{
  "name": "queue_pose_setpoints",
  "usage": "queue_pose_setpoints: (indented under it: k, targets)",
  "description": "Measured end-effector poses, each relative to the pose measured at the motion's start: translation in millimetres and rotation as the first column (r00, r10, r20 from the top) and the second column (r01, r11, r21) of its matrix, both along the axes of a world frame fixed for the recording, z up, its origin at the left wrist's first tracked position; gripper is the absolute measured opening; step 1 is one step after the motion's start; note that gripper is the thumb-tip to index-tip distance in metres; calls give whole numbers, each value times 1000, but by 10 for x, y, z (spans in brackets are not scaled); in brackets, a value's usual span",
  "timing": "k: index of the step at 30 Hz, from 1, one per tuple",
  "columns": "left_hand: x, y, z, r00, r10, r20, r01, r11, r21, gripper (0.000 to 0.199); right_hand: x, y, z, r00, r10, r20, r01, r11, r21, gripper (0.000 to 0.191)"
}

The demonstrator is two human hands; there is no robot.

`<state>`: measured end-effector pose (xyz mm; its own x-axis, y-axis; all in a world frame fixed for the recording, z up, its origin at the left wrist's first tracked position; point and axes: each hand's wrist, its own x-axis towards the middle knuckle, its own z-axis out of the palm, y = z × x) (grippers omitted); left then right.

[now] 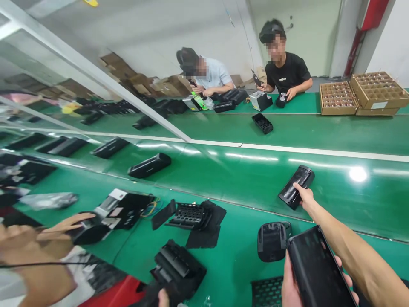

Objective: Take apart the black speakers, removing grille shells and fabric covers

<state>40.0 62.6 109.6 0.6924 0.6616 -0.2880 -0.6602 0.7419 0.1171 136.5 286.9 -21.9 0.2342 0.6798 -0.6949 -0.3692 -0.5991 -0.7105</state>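
My left hand (292, 281) is closed around a long black plastic housing (321, 268) at the lower right, thumb on its left side and fingertips on its right. My right arm reaches across the green bench, and my right hand (305, 198) grips another black housing (297, 185), with a perforated panel, on the green conveyor belt (223, 175). Between the hands and the bench's left part stands a rounded black part (272, 242). A black perforated grille (266, 292) lies at the bottom edge, partly hidden by my left hand.
Black perforated parts and dark sheets (194, 217) lie on the bench. A co-worker's hand (76, 224) is at the left; another person's thumb (163, 297) touches a black part (179, 268). Two people sit opposite, near compartmented cardboard boxes (338, 96). A black housing (150, 165) rests on the belt.
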Motion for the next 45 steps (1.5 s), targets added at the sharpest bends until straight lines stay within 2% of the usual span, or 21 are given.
queue_pose_setpoints:
  k: [3, 6, 10, 12, 14, 16, 18, 19, 21, 23, 25, 27, 29, 33, 36, 41, 45]
  targets:
    - [-33, -80, 24, 1000, 10, 12, -10, 1000, 13, 97, 193, -119, 205, 999, -4, -45, 4, 1000, 6, 27]
    - [-27, -174, 5, 999, 26, 47, -28, 998, 49, 97, 693, -489, 594, 998, -10, -56, 17, 991, 130, 27]
    - [41, -275, -36, 989, 48, 143, -63, 993, 103, 87, 1578, -1323, 1200, 1000, -1, 17, -5, 941, 337, 53]
    - [81, -318, -21, 986, 49, 159, -64, 994, 90, 88, 1875, -1828, 1366, 994, -23, 103, -27, 889, 456, 65]
    - [115, -360, 18, 983, 66, 173, -75, 996, 45, 89, 1968, -2319, 1391, 996, -50, 76, 12, 902, 433, 75]
    - [145, -402, 51, 977, 80, 195, -82, 997, -2, 89, 1896, -2736, 1341, 996, -88, 2, 82, 938, 338, 87]
    - [171, -446, 45, 974, 104, 200, -100, 995, -29, 90, 1781, -3050, 1338, 988, -153, 20, 143, 956, 258, 94]
    - [182, -470, 21, 974, 113, 195, -110, 994, -26, 91, 1745, -3172, 1389, 985, -160, 69, 140, 963, 231, 94]
    - [208, -519, -57, 979, 104, 178, -107, 994, 8, 102, 1733, -3355, 1615, 978, -70, 196, 30, 979, 201, 92]
    - [253, -563, -137, 984, 65, 168, -73, 997, 37, 114, 1750, -3473, 1968, 940, 107, 323, -176, 966, 191, 90]
    - [334, -591, -164, 983, 36, 180, -46, 998, 53, 121, 1700, -3534, 2346, 844, 245, 478, -373, 907, 195, 92]
    - [448, -603, -108, 974, 50, 220, -70, 994, 82, 120, 1541, -3545, 2643, 694, 291, 659, -504, 850, 156, 99]
    - [569, -611, 16, 957, 88, 277, -129, 983, 132, 115, 1314, -3513, 2808, 526, 298, 797, -567, 821, 67, 106]
    - [728, -645, 265, 928, 83, 364, -176, 957, 232, 112, 960, -3423, 2860, 280, 309, 909, -576, 812, -99, 110]
    - [770, -667, 328, 917, 72, 393, -184, 949, 255, 117, 916, -3398, 2845, 143, 289, 947, -564, 809, -162, 109]
    - [821, -649, 296, 909, 40, 414, -149, 961, 234, 119, 996, -3375, 2820, 65, 395, 916, -585, 759, -286, 114]
    - [879, -624, 257, 918, 55, 393, -139, 972, 190, 121, 938, -3379, 2727, -5, 268, 963, -580, 784, -221, 108]
